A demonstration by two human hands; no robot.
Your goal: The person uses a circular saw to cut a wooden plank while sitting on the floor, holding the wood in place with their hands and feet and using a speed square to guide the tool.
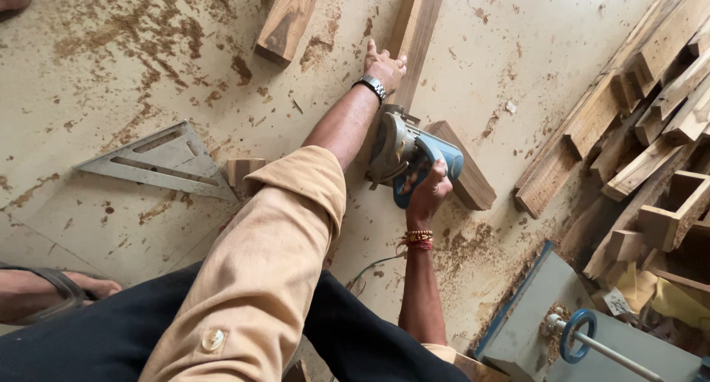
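A long wooden plank (418, 27) lies on the sawdust-covered floor, running away from me. My left hand (384, 68), with a wristwatch, presses flat on the plank. My right hand (427, 193) grips the blue handle of a hand-held circular saw (403, 154), which rests on the plank just behind my left hand. A short wood offcut (462, 167) lies to the right of the saw.
A metal triangular square (164, 161) and a small wood block (244, 167) lie at the left. Another plank (287, 19) is at the top. Stacked timber (643, 116) fills the right side. A blue-grey machine (562, 330) stands at the lower right. A sandalled foot (55, 289) is at the left.
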